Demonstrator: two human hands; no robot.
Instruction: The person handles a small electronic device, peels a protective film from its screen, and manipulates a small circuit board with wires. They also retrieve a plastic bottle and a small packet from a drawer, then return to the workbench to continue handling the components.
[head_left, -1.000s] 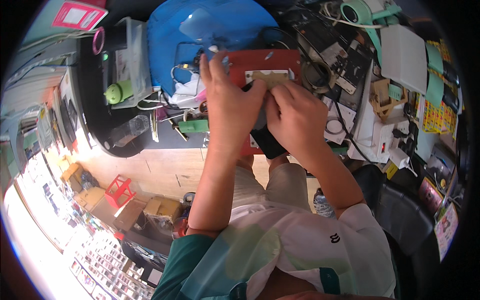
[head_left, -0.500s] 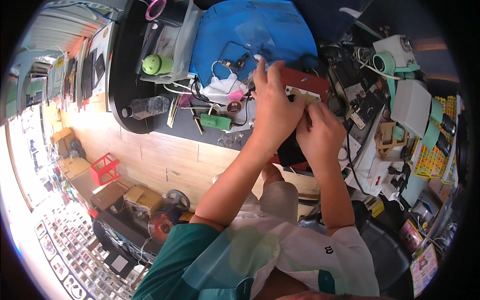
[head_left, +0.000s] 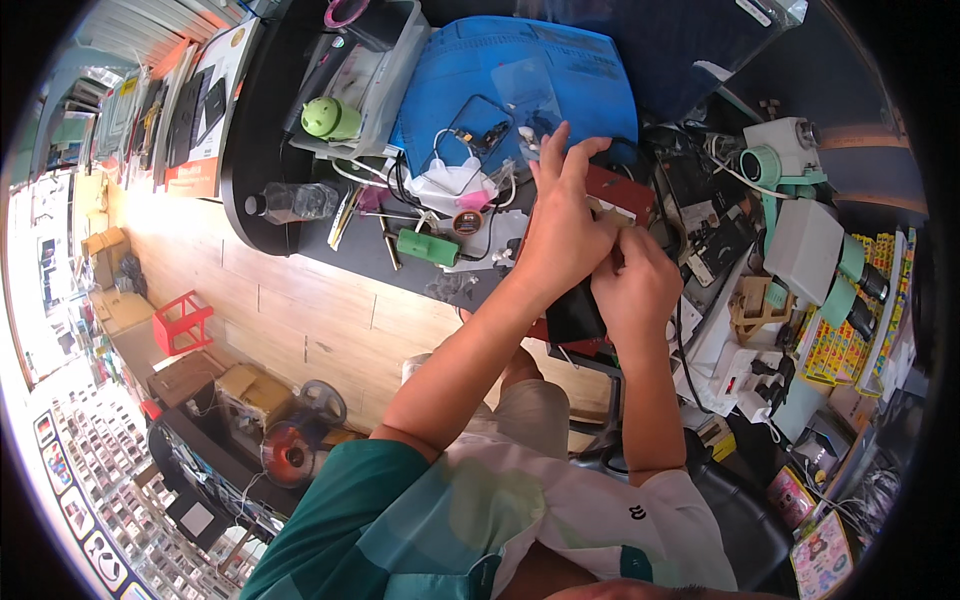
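Hands (head_left: 568,232) together, bin (head_left: 396,98) — green figure (head_left: 332,119) inside

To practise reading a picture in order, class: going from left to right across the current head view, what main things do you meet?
Red stool → clear plastic bottle → green block → left hand → right hand → white microscope head.

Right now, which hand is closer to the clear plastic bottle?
Left. The left hand is apart from the bottle, to its right; the right hand is even farther to the right.
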